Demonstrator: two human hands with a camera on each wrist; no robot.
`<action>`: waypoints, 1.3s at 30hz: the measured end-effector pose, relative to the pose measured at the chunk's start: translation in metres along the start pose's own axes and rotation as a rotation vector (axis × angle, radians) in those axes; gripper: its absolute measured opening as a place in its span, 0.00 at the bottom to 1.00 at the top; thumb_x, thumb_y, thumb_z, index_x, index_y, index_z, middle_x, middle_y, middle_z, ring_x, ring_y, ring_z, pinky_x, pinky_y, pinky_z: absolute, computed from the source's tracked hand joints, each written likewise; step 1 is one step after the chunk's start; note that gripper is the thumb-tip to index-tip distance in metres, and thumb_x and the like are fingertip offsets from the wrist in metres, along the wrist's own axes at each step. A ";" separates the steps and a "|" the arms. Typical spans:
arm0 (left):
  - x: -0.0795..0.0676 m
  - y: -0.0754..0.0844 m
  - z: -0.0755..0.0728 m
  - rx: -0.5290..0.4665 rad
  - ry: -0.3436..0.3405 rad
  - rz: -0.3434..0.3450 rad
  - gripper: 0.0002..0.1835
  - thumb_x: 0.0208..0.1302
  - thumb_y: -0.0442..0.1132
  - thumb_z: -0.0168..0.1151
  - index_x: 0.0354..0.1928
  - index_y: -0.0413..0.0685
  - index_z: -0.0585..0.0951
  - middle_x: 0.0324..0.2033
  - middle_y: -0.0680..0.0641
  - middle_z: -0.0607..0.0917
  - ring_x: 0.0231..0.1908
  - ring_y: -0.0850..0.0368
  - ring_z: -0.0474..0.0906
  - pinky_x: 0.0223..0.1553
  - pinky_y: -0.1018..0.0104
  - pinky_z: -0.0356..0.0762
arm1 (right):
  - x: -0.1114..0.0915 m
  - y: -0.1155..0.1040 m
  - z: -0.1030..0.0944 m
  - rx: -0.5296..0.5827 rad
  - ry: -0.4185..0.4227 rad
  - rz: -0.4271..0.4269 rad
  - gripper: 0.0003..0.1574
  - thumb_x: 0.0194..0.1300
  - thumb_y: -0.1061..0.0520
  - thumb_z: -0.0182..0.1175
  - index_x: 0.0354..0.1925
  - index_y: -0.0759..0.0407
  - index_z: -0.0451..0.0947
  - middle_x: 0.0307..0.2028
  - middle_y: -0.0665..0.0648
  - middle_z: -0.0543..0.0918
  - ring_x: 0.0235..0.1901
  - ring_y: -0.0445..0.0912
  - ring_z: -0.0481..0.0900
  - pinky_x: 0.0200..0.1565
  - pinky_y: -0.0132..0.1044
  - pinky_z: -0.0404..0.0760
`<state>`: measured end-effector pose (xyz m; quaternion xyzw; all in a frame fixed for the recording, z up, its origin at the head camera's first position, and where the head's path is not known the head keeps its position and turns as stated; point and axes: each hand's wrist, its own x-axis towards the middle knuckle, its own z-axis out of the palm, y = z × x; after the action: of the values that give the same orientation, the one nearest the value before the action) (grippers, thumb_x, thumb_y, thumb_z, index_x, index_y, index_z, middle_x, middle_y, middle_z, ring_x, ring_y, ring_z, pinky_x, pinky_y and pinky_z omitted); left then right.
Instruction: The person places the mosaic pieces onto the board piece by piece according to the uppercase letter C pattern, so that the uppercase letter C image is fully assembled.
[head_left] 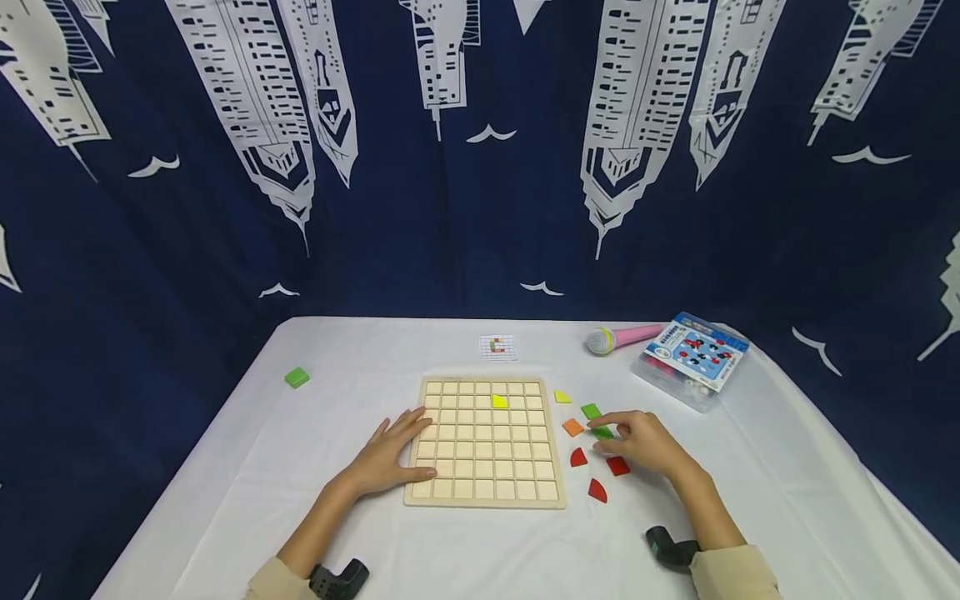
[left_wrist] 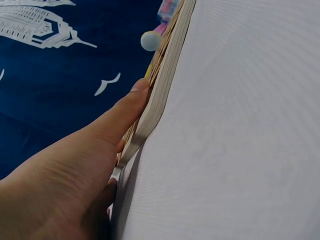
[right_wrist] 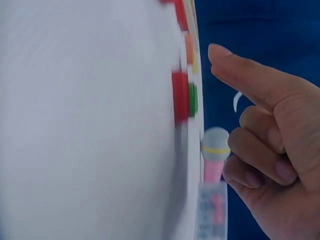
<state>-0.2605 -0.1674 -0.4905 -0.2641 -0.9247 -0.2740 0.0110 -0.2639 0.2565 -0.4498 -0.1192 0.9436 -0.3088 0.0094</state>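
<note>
My left hand (head_left: 384, 458) rests along the left edge of a square wooden grid board (head_left: 486, 456), fingers spread. In the left wrist view its thumb (left_wrist: 122, 112) lies against the board's rim. One yellow piece (head_left: 499, 402) sits in a cell near the top. My right hand (head_left: 643, 440) hovers over the loose tiles beside the board, index finger and thumb apart, with nothing visible between them. Under and around it lie green tiles (head_left: 591, 411), an orange tile (head_left: 573, 427) and a red square tile (head_left: 618, 466). Other fingers (right_wrist: 255, 155) are curled in the right wrist view.
Two red rounded pieces (head_left: 597, 490) and a yellow piece (head_left: 562, 397) lie right of the board. A printed pattern card (head_left: 498, 347) lies behind it. A pink microphone (head_left: 630, 336) and a clear plastic box (head_left: 693, 358) stand back right. Another green tile (head_left: 297, 377) lies far left.
</note>
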 end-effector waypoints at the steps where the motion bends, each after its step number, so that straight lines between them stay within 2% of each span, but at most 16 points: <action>1: 0.000 0.000 0.000 0.000 -0.002 0.000 0.47 0.49 0.66 0.62 0.67 0.47 0.63 0.69 0.46 0.55 0.69 0.46 0.45 0.66 0.46 0.35 | -0.005 0.002 -0.003 0.000 -0.011 -0.002 0.19 0.49 0.53 0.71 0.43 0.51 0.83 0.12 0.48 0.57 0.15 0.41 0.55 0.17 0.30 0.55; 9: 0.000 0.001 0.001 -0.008 -0.001 -0.017 0.48 0.49 0.65 0.63 0.67 0.47 0.62 0.69 0.46 0.54 0.69 0.46 0.45 0.66 0.45 0.34 | -0.042 0.022 -0.015 0.002 -0.054 -0.019 0.23 0.46 0.51 0.73 0.44 0.51 0.83 0.12 0.47 0.55 0.15 0.38 0.51 0.16 0.31 0.55; 14: -0.001 0.001 -0.001 -0.019 0.008 -0.032 0.47 0.48 0.64 0.64 0.67 0.46 0.63 0.69 0.46 0.55 0.69 0.45 0.45 0.66 0.46 0.34 | -0.041 0.027 -0.011 0.012 -0.066 -0.066 0.24 0.48 0.52 0.71 0.46 0.52 0.81 0.12 0.45 0.56 0.14 0.37 0.51 0.17 0.30 0.56; 20: -0.001 0.001 0.000 -0.021 -0.002 -0.036 0.48 0.48 0.65 0.64 0.67 0.47 0.63 0.69 0.47 0.54 0.69 0.46 0.44 0.67 0.46 0.34 | -0.030 0.021 -0.006 0.003 -0.028 -0.074 0.16 0.50 0.51 0.70 0.39 0.51 0.83 0.12 0.46 0.57 0.15 0.38 0.53 0.17 0.31 0.56; 23: -0.001 0.000 0.002 -0.018 0.001 -0.035 0.48 0.48 0.66 0.63 0.67 0.48 0.63 0.70 0.47 0.54 0.69 0.47 0.44 0.67 0.47 0.34 | -0.018 0.008 -0.003 -0.020 0.029 -0.071 0.16 0.49 0.49 0.71 0.38 0.50 0.83 0.12 0.46 0.57 0.15 0.39 0.54 0.17 0.31 0.55; 27: -0.001 -0.001 0.003 -0.022 0.005 -0.024 0.48 0.48 0.67 0.63 0.67 0.49 0.63 0.70 0.48 0.54 0.69 0.48 0.44 0.67 0.47 0.34 | 0.009 -0.025 0.006 -0.038 0.095 -0.103 0.18 0.49 0.48 0.71 0.40 0.52 0.83 0.13 0.47 0.57 0.15 0.40 0.54 0.17 0.31 0.54; 35: 0.000 -0.002 0.002 -0.016 0.003 -0.008 0.48 0.48 0.68 0.62 0.67 0.48 0.63 0.70 0.48 0.54 0.69 0.48 0.45 0.67 0.47 0.35 | 0.066 -0.090 0.043 -0.074 0.221 -0.135 0.20 0.52 0.47 0.69 0.42 0.55 0.82 0.13 0.49 0.63 0.14 0.41 0.57 0.16 0.31 0.54; 39: -0.001 -0.002 0.002 -0.017 0.007 -0.018 0.47 0.48 0.67 0.62 0.67 0.49 0.63 0.70 0.49 0.55 0.69 0.48 0.45 0.67 0.48 0.34 | 0.086 -0.106 0.064 -0.073 0.204 -0.153 0.20 0.53 0.46 0.68 0.43 0.54 0.82 0.14 0.49 0.64 0.15 0.40 0.55 0.15 0.30 0.53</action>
<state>-0.2604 -0.1684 -0.4930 -0.2549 -0.9247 -0.2827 0.0098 -0.3184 0.1168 -0.4348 -0.1593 0.9384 -0.2844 -0.1147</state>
